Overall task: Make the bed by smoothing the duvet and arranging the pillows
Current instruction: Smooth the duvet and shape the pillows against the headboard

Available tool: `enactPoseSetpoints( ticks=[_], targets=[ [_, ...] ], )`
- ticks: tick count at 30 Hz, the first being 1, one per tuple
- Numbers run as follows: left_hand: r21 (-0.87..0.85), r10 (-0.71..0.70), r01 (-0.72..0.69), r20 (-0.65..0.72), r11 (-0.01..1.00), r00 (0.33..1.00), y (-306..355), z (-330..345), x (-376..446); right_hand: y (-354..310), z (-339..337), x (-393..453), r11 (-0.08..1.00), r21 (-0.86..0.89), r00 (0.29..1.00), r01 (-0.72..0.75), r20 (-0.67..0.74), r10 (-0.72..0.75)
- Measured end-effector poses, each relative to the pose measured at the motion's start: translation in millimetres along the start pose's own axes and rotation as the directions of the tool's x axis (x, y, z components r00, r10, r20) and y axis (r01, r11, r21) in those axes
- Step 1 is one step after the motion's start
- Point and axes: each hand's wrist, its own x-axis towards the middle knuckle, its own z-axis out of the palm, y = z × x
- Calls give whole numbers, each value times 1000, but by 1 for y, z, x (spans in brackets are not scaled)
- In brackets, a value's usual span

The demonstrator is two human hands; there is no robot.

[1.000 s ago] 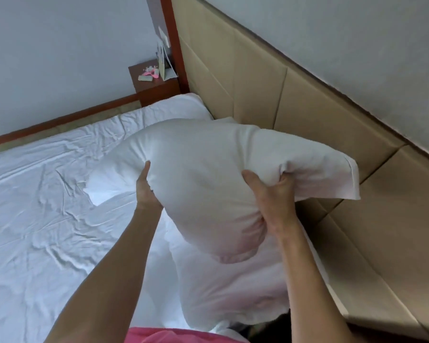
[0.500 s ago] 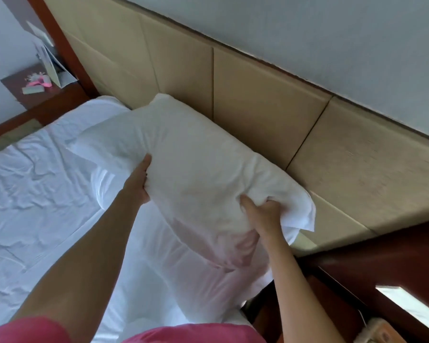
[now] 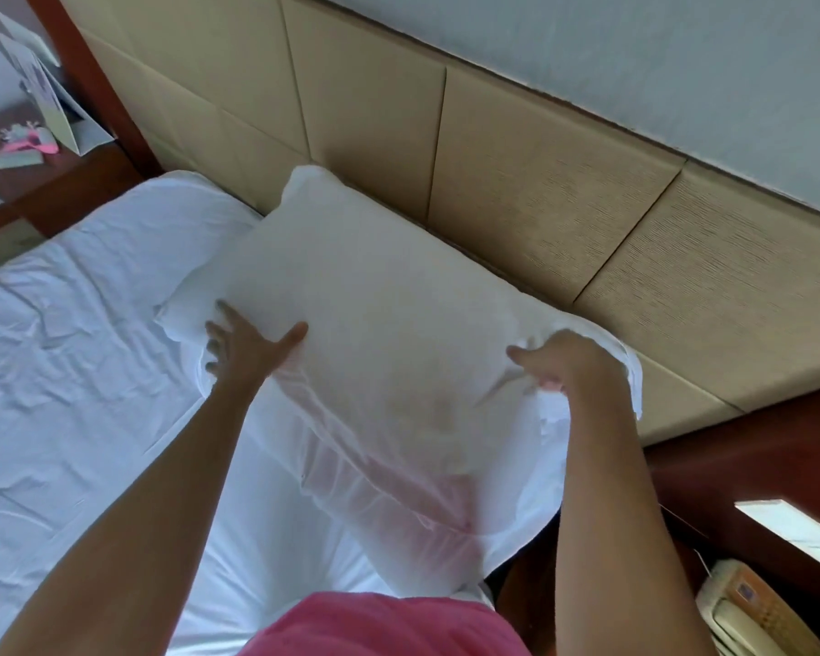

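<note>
A white pillow point(image 3: 379, 319) lies at the head of the bed against the beige padded headboard point(image 3: 517, 168). My left hand point(image 3: 245, 345) rests flat on its left end, fingers spread and straight. My right hand point(image 3: 564, 362) grips the pillow's right edge, bunching the case fabric under curled fingers. The white duvet point(image 3: 67, 371) covers the bed to the left and is wrinkled. A second white pillow point(image 3: 176, 210) lies further along the headboard, partly behind the first.
A dark wooden nightstand point(image 3: 34, 182) at the far left carries a folded card and small pink items. Another wooden nightstand point(image 3: 753, 475) at the right holds a beige telephone point(image 3: 758, 613). A pink garment fills the bottom edge.
The pillow has come down from mid-air onto the bed against the headboard. My left hand has opened from holding its edge and now lies flat on top.
</note>
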Motion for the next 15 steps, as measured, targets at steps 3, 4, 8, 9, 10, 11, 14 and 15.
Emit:
enactPoseSetpoints(
  ticks=[3, 4, 8, 9, 10, 11, 14, 15],
  targets=[
    [101, 266, -269, 49, 958, 963, 26, -5, 8, -21, -14, -11, 980, 44, 962, 197, -200, -184],
    [134, 305, -321, 124, 938, 944, 36, -3, 13, -34, -18, -17, 966, 39, 957, 257, -150, -249],
    [375, 278, -411, 361, 831, 890, 64, 18, 25, -86, 11, 0, 891, -235, 912, 388, 237, -335],
    [418, 268, -427, 386, 802, 883, 68, 23, 24, -90, 29, 13, 879, -294, 914, 376, 273, -299],
    [449, 264, -444, 409, 775, 874, 71, 28, 21, -89, 47, 22, 874, -336, 923, 351, 281, -263],
    [477, 261, -463, 430, 747, 864, 75, 32, 16, -83, 64, 31, 880, -348, 932, 323, 279, -231],
    [567, 225, -501, 487, 654, 844, 86, 43, -2, -55, 94, 53, 909, -305, 946, 283, 244, -213],
    [592, 206, -510, 505, 624, 838, 88, 48, -7, -47, 98, 59, 891, -339, 944, 301, 237, -228]
  ],
)
